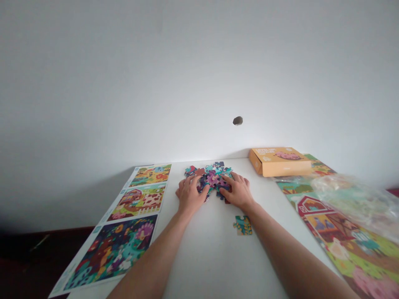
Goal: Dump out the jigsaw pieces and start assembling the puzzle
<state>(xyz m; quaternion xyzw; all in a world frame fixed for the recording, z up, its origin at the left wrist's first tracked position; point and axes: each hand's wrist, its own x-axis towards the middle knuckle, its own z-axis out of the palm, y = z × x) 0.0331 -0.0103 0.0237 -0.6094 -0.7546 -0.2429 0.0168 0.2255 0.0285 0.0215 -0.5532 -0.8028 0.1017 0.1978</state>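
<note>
A heap of loose, colourful puzzle pieces (211, 174) lies at the far middle of the white table (212, 253). My left hand (189, 194) rests palm down on the heap's left side, fingers spread over the pieces. My right hand (237, 191) lies on the heap's right side, fingers stretched toward the pieces and touching them. Neither hand has lifted a piece. A small joined cluster of green and orange pieces (242, 225) lies alone on the table, just beside my right forearm.
A long picture sheet (124, 224) with three farm scenes lies along the table's left edge. An orange puzzle box (279, 162) stands at the back right. A large farm picture (343, 236) and a clear plastic bag (358, 199) cover the right side. A white wall rises behind.
</note>
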